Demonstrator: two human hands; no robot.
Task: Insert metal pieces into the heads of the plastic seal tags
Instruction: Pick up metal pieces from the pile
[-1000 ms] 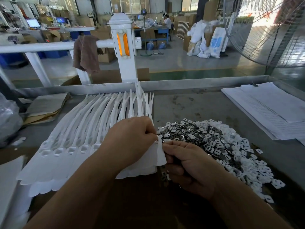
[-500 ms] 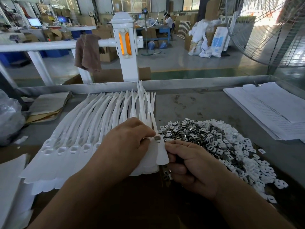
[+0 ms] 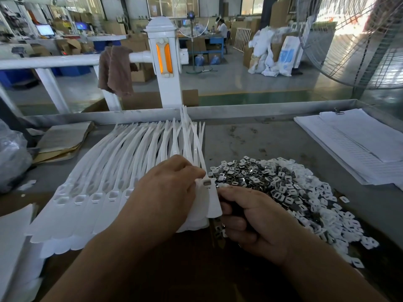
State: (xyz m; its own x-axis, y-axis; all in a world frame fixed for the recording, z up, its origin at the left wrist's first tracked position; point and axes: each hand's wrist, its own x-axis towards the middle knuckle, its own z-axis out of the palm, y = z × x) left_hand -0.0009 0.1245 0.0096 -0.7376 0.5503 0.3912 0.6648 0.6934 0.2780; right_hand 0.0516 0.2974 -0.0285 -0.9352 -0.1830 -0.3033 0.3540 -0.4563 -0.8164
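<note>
**Seal tags on the tabletop, head view.** White tags (image 3: 104, 171) lie fanned and overlapping on the grey tabletop (image 3: 261, 140), left of centre. Their long axes run near to far, with the broad flat ends near and the thin tails far. The tails converge toward the far rim. Each tag has a square head between flat end and tail.

The top tag (image 3: 213, 201) lies at the fan's right edge, its tail pointing far and slightly left. A grey metal piece (image 3: 206, 183) sits in its head.

The left hand (image 3: 168, 188) lies palm down over the right part of the fan. Its fingers are curled and its fingertips pinch the top tag at the head. The right hand (image 3: 255, 223) is just right of that tag, its fingers curled. Its thumb tip touches the tag's right edge, and a few pieces (image 3: 218, 231) show inside the curl. The two hands nearly meet at the tag's head.

A pile (image 3: 272, 184) of small grey and white square pieces spreads to the right, beside the right hand. Papers (image 3: 359, 147) lie far right and cardboard (image 3: 63, 138) far left. Beyond the tabletop, a brown towel (image 3: 115, 68) hangs over a white rail (image 3: 50, 62).
</note>
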